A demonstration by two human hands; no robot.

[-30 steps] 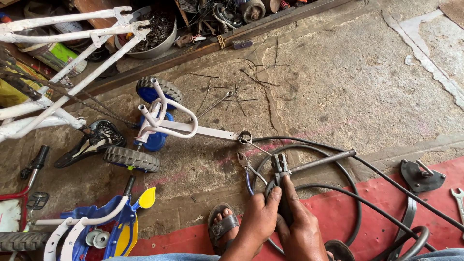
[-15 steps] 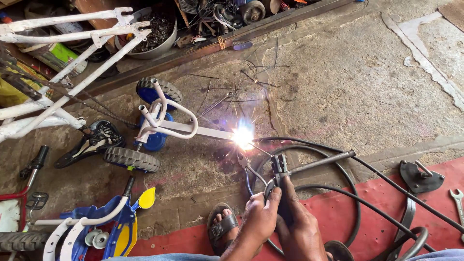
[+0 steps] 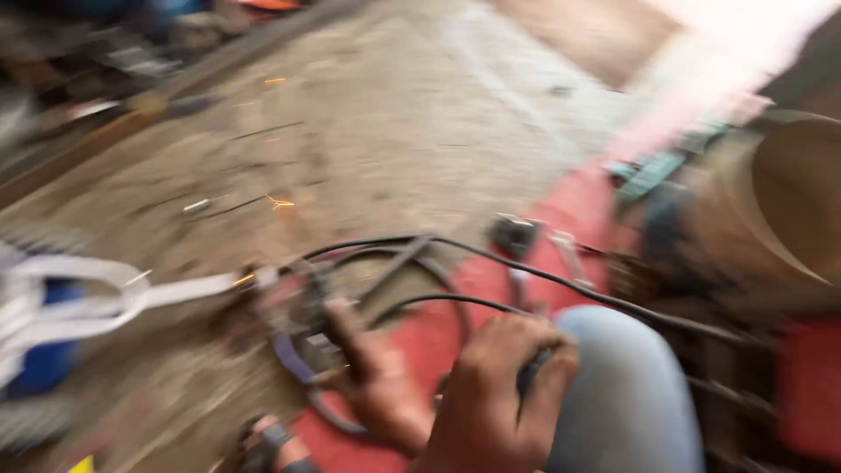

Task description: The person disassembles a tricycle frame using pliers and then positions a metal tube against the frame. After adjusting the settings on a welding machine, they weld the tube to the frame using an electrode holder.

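The view is badly motion-blurred. My left hand [image 3: 377, 385] reaches forward and grips the welding electrode holder [image 3: 307, 320], whose tip is near the end of a white metal frame bar [image 3: 175, 293] on the concrete floor. My right hand [image 3: 499, 394] is closed around the holder's dark handle [image 3: 536, 366] just behind the left hand. A black cable [image 3: 561, 282] loops away to the right. A few orange sparks [image 3: 280, 203] lie scattered on the floor beyond the bar.
My knee in light blue trousers [image 3: 622, 394] is beside the right hand, and my sandalled foot [image 3: 272, 442] is below the holder. A red mat [image 3: 491, 289] holds small tools. A large tan round object [image 3: 788, 193] stands at the right, and a blue wheeled part [image 3: 39, 368] lies at the left.
The bright welding arc has gone out, leaving only sparks. The view has swung sharply to the right and blurred. Both hands have stayed on the holder.
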